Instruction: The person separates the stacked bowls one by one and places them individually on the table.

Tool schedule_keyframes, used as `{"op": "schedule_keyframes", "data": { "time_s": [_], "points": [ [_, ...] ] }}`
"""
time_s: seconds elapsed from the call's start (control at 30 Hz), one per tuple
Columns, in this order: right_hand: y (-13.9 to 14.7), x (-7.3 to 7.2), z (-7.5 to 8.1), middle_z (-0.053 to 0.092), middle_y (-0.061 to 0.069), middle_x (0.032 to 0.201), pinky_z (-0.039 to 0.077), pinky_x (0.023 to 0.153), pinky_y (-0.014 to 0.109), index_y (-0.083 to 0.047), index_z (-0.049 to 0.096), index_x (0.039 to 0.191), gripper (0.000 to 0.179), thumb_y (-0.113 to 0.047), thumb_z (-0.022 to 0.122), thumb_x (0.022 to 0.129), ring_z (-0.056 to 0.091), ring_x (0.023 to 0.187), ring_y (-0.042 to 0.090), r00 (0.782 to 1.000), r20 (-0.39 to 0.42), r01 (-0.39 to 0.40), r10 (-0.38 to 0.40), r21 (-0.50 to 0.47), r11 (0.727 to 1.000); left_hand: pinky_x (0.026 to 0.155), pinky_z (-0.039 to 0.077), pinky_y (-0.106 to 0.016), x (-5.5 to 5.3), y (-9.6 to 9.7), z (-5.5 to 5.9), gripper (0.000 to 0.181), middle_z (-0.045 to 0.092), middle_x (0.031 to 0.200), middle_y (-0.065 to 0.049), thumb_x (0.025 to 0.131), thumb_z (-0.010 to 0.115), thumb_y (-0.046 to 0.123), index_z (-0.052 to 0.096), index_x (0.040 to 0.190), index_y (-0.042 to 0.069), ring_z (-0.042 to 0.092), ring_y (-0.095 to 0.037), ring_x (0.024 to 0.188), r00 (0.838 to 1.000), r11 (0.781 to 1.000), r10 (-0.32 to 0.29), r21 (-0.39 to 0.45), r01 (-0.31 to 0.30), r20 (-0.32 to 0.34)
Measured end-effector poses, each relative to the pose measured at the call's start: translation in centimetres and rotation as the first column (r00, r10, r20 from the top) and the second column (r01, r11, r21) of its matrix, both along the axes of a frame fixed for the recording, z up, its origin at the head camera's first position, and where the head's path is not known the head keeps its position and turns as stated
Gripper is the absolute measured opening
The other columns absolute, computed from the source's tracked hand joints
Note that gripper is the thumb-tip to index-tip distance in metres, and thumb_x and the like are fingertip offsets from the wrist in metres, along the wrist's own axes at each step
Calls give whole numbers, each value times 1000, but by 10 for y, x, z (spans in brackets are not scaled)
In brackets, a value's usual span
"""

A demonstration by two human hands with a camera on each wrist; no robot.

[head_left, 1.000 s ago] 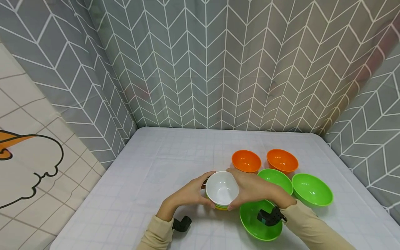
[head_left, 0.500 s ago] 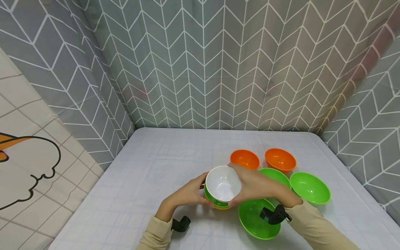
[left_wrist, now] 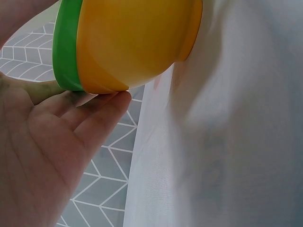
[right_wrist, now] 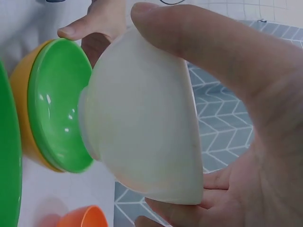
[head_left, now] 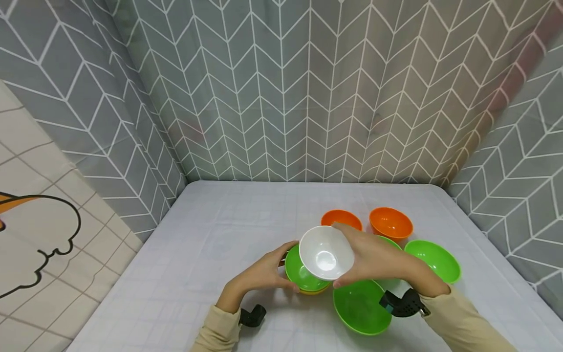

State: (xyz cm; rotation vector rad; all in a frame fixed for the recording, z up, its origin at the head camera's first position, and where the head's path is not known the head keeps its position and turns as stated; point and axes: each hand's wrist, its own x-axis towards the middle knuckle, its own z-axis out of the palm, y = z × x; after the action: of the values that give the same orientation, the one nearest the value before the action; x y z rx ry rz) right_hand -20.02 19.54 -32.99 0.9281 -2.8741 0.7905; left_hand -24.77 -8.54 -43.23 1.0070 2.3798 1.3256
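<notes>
White, the surface point(head_left: 237, 210) lies beneath. At nine o'clock the left hand point(head_left: 264, 271) clasps the yellow bowl point(left_wrist: 135, 45), a green bowl point(head_left: 301, 274) nested inside; at three, the right hand point(head_left: 374, 254) grips the white bowl point(head_left: 326, 252), at the green bowl's two o'clock.

White-clothed table point(head_left: 228, 215), faint grid. Gray chevron curtain point(head_left: 272, 98) behind and both sides. White tiled surface point(head_left: 88, 254) left, black-outlined print point(head_left: 39, 230). Two orange bowls point(head_left: 391, 225), three separate green bowls point(head_left: 435, 261) at right.
</notes>
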Motion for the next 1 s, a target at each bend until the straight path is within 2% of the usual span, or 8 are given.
{"op": "schedule_keyframes", "data": {
  "time_s": [0.1, 0.17, 0.47, 0.57, 0.7, 0.8, 0.93, 1.0],
  "points": [
    [6, 3, -2, 60, -4, 113, 51, 76, 37, -13, 41, 138, 104, -58, 87, 56, 58, 92, 12, 1000, -8, 10, -10, 2, 1000, 105, 40, -31, 1, 0, 0, 107, 37, 149, -2, 67, 90, 32, 27, 151, 10, 42, -18, 131, 1000, 1000, 4, -13, -4, -4],
    [10, 5, -3, 60, -4, 112, 52, 75, 35, -13, 42, 136, 103, -57, 87, 56, 59, 92, 12, 1000, -15, 13, -13, -6, 1000, 105, 41, -32, 1, 0, 1, 107, 38, 149, -3, 68, 89, 33, 27, 151, 9, 43, -20, 130, 1000, 1000, 6, -17, -6, -5],
    [28, 20, -6, 58, -6, 114, 53, 79, 39, -15, 44, 134, 99, -51, 90, 55, 57, 100, 13, 999, -14, 32, -33, -86, 996, 104, 41, -33, 2, -2, 0, 107, 38, 149, -4, 68, 89, 35, 27, 151, 9, 46, -21, 128, 1000, 999, 20, -31, -20, -9],
    [35, 26, -6, 57, -3, 116, 53, 76, 39, -14, 43, 135, 99, -51, 90, 56, 56, 101, 16, 998, -6, 66, -67, -99, 993, 105, 41, -34, 2, -2, 0, 107, 37, 150, -4, 68, 89, 35, 27, 151, 9, 46, -21, 128, 1000, 999, 22, -31, -23, -6],
    [46, 34, -8, 53, 8, 132, 53, 73, 40, -11, 40, 141, 106, -53, 89, 56, 56, 104, 23, 993, -14, 113, -115, -96, 989, 105, 41, -34, 1, -2, 1, 107, 37, 150, -4, 68, 89, 34, 26, 152, 9, 46, -21, 128, 1000, 1000, 15, -27, -15, 1],
    [54, 40, -10, 53, 9, 133, 53, 71, 38, -10, 39, 143, 108, -52, 90, 56, 57, 103, 23, 989, -16, 147, -150, -96, 984, 105, 41, -34, 1, -1, 0, 107, 37, 149, -4, 68, 89, 34, 26, 152, 10, 46, -21, 128, 1000, 1000, 13, -25, -13, 7],
    [66, 49, -13, 59, 2, 118, 52, 67, 35, -9, 43, 137, 104, -49, 91, 54, 58, 96, 20, 981, -37, 185, -190, -95, 978, 105, 40, -34, 1, 0, -1, 107, 37, 150, -4, 68, 89, 34, 26, 152, 10, 46, -21, 128, 1000, 1000, 15, -28, -14, 14],
    [72, 53, -15, 59, 1, 117, 52, 68, 34, -9, 44, 136, 104, -49, 91, 53, 58, 95, 19, 976, -51, 206, -211, -93, 974, 105, 40, -35, 1, 1, 0, 107, 37, 150, -4, 68, 89, 35, 26, 152, 10, 46, -22, 128, 1000, 999, 14, -31, -14, 15]
  ]
}}
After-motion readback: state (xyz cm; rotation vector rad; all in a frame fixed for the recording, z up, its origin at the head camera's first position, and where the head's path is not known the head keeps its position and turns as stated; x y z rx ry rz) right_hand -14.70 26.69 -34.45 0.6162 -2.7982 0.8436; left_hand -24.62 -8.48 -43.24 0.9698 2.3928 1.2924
